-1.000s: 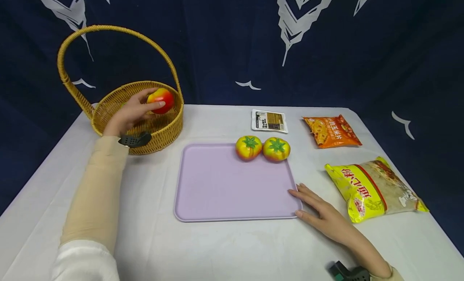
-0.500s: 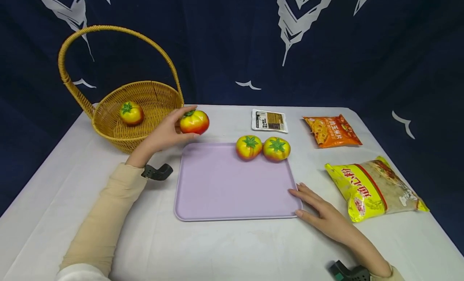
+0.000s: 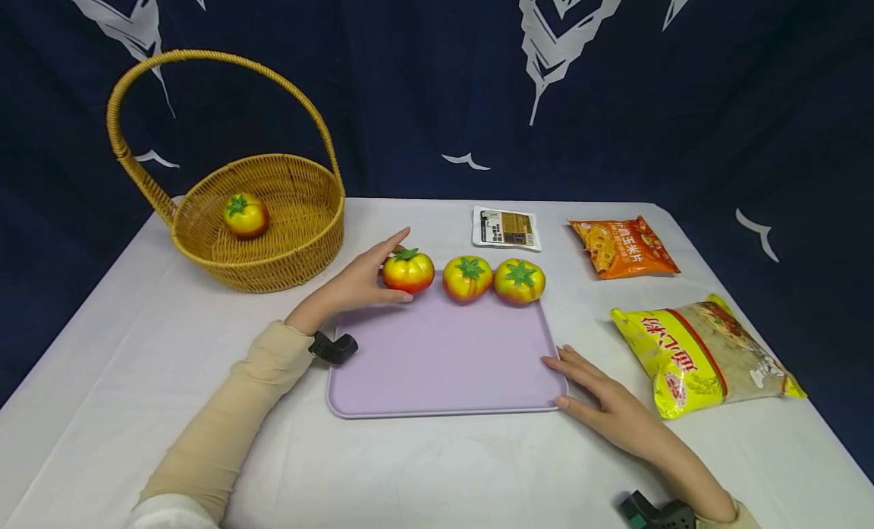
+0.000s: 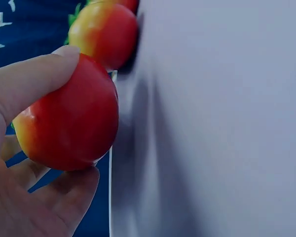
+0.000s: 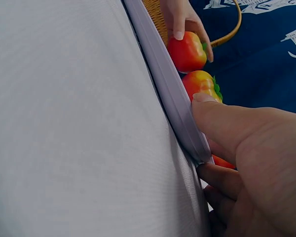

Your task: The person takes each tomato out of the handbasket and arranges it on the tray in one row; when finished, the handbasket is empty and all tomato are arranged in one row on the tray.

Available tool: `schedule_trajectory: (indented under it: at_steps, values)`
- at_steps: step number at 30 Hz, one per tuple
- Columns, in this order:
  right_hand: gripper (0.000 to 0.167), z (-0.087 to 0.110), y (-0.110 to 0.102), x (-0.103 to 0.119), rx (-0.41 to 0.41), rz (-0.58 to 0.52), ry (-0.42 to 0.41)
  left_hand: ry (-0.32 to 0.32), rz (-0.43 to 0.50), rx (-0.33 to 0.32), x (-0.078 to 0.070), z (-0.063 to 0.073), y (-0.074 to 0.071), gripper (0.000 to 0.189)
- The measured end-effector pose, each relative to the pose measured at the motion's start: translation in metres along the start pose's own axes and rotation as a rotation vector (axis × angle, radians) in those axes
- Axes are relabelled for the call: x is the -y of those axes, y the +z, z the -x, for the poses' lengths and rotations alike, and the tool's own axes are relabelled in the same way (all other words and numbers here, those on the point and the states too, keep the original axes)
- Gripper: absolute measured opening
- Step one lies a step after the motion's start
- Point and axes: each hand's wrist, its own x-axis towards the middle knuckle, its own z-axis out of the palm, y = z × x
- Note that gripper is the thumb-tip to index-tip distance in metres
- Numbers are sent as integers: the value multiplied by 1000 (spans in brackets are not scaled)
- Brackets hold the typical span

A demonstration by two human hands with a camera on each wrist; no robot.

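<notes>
My left hand holds a red-and-yellow tomato with a green leafy top over the back edge of the lilac tray. In the left wrist view, the thumb lies along one side of this tomato and the fingers curl on the other. Two like tomatoes stand side by side to its right at the tray's back edge, a middle one and a right one. My right hand rests at the tray's front right corner, fingers relaxed, with fingertips touching the rim in the right wrist view.
A wicker basket with a tall hoop handle stands at the back left with one tomato inside. Behind the tray lies a small flat packet. An orange snack bag and a yellow noodle bag lie at the right.
My left hand has carried the tomato out of the basket, rightward and toward me, to the tray beside the other two. The right hand has stayed at the tray's corner.
</notes>
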Motion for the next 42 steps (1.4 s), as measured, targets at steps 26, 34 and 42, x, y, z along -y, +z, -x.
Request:
schedule_trajectory:
  at_steps: [26, 34, 42]
  values:
    - [49, -9, -1, 2, -9, -7, -14, 8, 40, -142, -12, 23, -76, 63]
    - [49, -8, -2, 2, -15, -10, -19, -283, 55, -448, 12, 56, -157, 69]
    - [48, 2, 1, 2, -9, -40, 4, -458, 253, -556, 57, 74, -174, 69]
